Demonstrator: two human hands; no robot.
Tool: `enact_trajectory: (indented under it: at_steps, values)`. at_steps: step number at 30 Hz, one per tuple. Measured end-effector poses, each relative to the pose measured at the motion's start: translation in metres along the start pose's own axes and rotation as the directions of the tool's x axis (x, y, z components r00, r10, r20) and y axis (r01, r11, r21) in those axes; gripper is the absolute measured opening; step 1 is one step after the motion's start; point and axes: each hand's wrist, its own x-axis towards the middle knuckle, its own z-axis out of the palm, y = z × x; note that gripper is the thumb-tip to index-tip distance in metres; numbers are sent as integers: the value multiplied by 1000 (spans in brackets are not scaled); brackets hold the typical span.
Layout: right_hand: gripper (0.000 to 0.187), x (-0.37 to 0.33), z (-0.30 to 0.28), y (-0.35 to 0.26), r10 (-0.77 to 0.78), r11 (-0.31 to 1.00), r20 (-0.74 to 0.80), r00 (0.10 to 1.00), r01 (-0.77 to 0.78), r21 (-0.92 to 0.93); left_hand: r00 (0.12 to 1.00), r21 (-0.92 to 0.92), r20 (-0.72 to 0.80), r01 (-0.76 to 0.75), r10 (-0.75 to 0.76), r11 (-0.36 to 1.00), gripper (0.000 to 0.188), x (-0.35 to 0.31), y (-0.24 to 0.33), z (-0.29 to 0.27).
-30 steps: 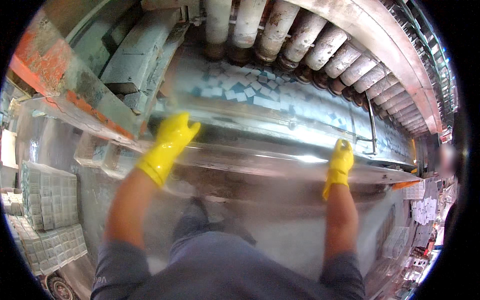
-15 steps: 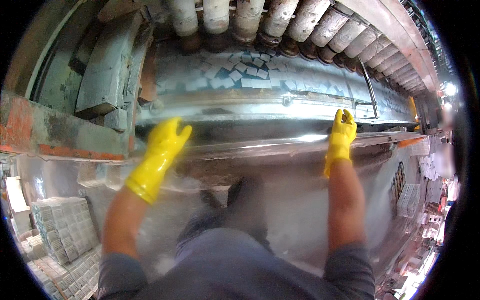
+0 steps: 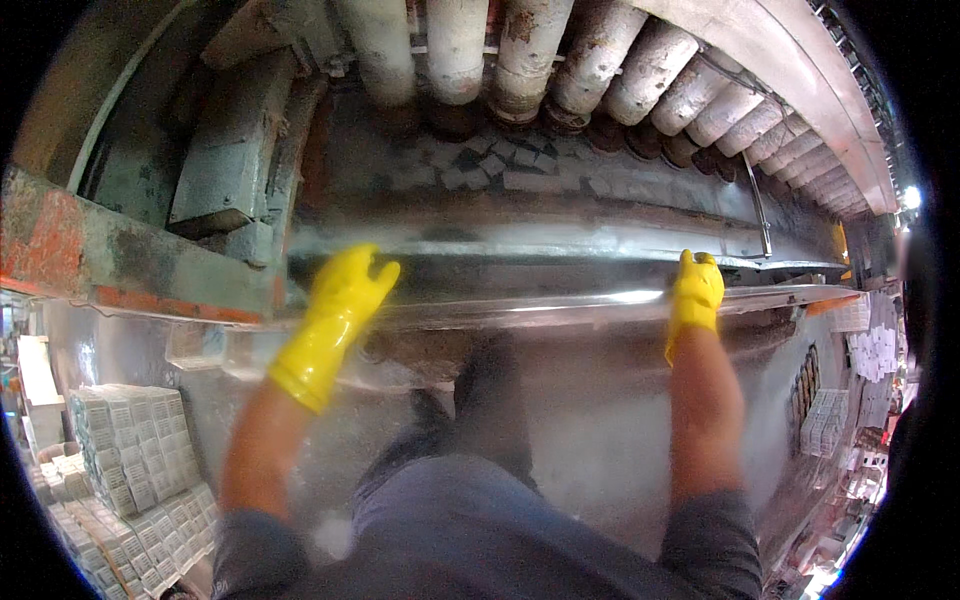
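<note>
Both of my hands wear yellow rubber gloves. My left hand [image 3: 350, 285] is by the left end of a wet machine bed [image 3: 550, 222], with its thumb and fingers apart. My right hand [image 3: 697, 288] is farther along the same edge. Its fingers are partly curled, and a gap shows between them and the thumb. I see nothing held in either glove. A pale long edge [image 3: 540, 247] runs between the hands; whether the gloves touch it is unclear. Small grey rectangular tile pieces [image 3: 490, 165] lie scattered farther back on the bed.
Several thick cylinders [image 3: 520, 50] line the back. Before me runs a shiny metal rail [image 3: 530, 312]. A painted steel beam [image 3: 130, 270] stands left. Stacked white boxes [image 3: 135, 440] are at lower left, and a white crate [image 3: 825, 422] is at right.
The whole view has shifted slightly, moving the bed and cylinders lower and to the right. The bed looks darker and less blue. Both hands keep much the same pose near the edge.
</note>
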Motion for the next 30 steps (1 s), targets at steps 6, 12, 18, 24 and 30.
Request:
enact_trajectory:
  at_steps: [6, 12, 18, 24, 30]
  values:
    - [57, 15, -2, -2, -105, 993, 52, 993, 108, -48, 998, -28, 49, 43, -41, 999, 52, 12, 16, -24]
    - [60, 24, -9, -20, -76, 994, 88, 993, 83, -76, 996, -53, 79, 33, -29, 998, 50, 27, 12, -19]
    - [63, 32, -16, -34, -47, 996, 135, 990, 57, -74, 998, -63, 54, 24, -20, 998, 50, 35, 13, -18]
    - [63, 39, -13, -38, -46, 997, 122, 991, 54, -62, 997, -58, 61, 51, -47, 997, 50, 41, 21, -21]
    - [62, 48, -12, -55, -35, 998, 125, 991, 42, -49, 999, -39, 45, 29, -28, 999, 48, 61, 10, -22]
